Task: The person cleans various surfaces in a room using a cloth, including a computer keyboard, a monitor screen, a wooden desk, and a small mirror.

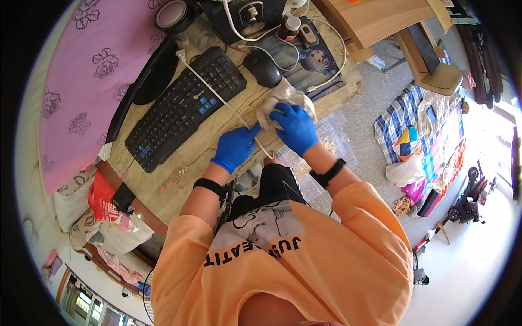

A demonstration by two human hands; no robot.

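Observation:
My left hand (235,147), in a blue glove, is over the table's near edge with its fingers closed around a white cable (212,90). The cable runs across the keyboard (185,108) from a white plug, and its other end curls below my fingers. In my right hand (297,127), also gloved in blue, is a crumpled beige cloth (288,94). The cloth lies bunched just right of my left fingertips, which reach its edge. Beyond it sits a black computer mouse (263,68). My right palm and part of the cable are hidden.
A printed mouse mat (326,61) holds a small brown bottle (289,28) and another white cable (338,69). Behind the keyboard are a monitor (140,87), a lidded clear jar (185,26) and a black speaker box (244,18). Wooden furniture (379,20) stands right.

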